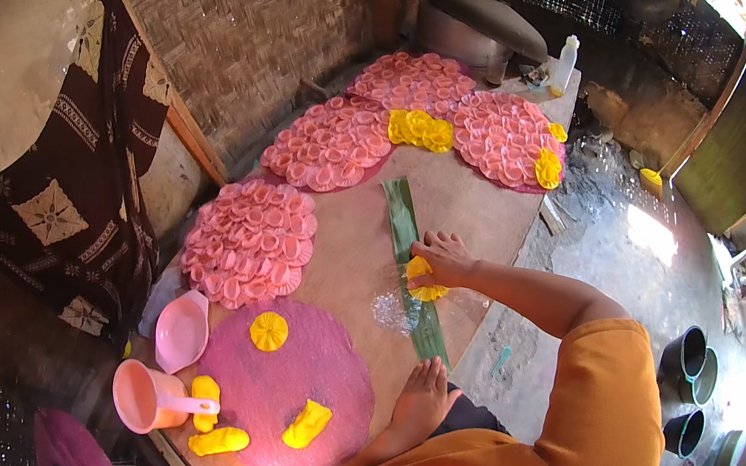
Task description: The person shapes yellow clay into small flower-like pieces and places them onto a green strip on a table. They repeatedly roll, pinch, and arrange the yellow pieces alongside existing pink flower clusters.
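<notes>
A long strip of green leaf lies on the pale tabletop. My right hand reaches over its middle, fingers bent around a yellow pleated dough disc resting on the leaf. Beside that disc is a crumpled piece of clear plastic. At the leaf's near end my left hand rests with its fingers stretched out, holding nothing. To the left, a round purple mat carries another yellow pleated disc and a yellow dough lump.
Clusters of pink ruffled cup-shaped pieces line the table's left and far sides, with yellow ones among them. A pink basin and pink dipper stand near left. Farther back are a large pot and bottle. Dark buckets stand right.
</notes>
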`<state>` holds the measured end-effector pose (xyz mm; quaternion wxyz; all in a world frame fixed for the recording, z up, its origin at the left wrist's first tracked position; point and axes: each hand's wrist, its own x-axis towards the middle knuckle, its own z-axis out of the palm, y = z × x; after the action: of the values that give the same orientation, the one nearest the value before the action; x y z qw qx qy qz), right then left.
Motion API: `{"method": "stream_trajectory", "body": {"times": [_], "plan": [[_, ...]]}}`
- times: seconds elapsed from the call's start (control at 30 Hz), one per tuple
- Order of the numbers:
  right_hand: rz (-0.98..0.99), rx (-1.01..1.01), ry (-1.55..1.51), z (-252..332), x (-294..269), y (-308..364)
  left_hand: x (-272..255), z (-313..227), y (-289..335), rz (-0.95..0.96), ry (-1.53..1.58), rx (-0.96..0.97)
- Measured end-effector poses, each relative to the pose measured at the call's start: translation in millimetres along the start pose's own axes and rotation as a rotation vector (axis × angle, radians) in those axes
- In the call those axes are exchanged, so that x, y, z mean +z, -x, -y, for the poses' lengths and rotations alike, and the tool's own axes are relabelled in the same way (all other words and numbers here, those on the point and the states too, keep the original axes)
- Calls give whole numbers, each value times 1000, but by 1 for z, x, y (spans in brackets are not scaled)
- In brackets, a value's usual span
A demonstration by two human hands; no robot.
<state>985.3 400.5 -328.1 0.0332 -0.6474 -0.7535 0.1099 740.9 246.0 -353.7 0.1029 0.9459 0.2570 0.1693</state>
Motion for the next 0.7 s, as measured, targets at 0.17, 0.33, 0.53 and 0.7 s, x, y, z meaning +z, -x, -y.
{"method": "stream_trajectory", "body": {"times": [0.17,0.33,0.53,0.7], "plan": [[-22,128,-36,-13,-3,-37,-2,-1,-2,-10,-13,2],[-53,221,-55,-35,-10,-75,-4,-1,-2,3,-5,-12],[-60,322,-8,-56,-27,-114,-4,2,-3,-18,-15,23],[-47,315,199,-37,-50,-129,-18,-2,-10,-3,5,-19]]}}
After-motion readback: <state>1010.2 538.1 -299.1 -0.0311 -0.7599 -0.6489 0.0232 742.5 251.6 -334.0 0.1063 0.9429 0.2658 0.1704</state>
